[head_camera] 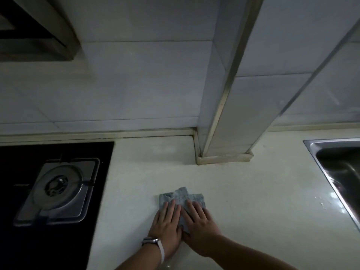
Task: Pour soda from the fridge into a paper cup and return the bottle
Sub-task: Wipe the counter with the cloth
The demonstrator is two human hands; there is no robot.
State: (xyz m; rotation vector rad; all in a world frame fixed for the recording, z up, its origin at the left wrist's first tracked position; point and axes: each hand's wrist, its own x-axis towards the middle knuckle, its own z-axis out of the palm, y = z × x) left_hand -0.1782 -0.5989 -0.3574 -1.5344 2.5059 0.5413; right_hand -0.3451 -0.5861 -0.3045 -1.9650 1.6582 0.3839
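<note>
Pale counter (253, 191): at six o'clock, left hand (167, 225) and right hand (200, 225) press straight fingers on a grey cloth (181, 195). No soda bottle or cup shows; stage unclear.

The kitchen is dim and grey-blue, with the hob (48, 182) and hood (35, 32) at left sunk in near-black shadow. The brightest spots are glints on the counter (253, 191) beside the sink (335, 164), so light seems to come from the right; the left hand (168, 228) and right hand (202, 230) throw only faint shadow. Wide-angle distortion bows the wall edges, and the whole frame is soft, smeared most at left.
</note>
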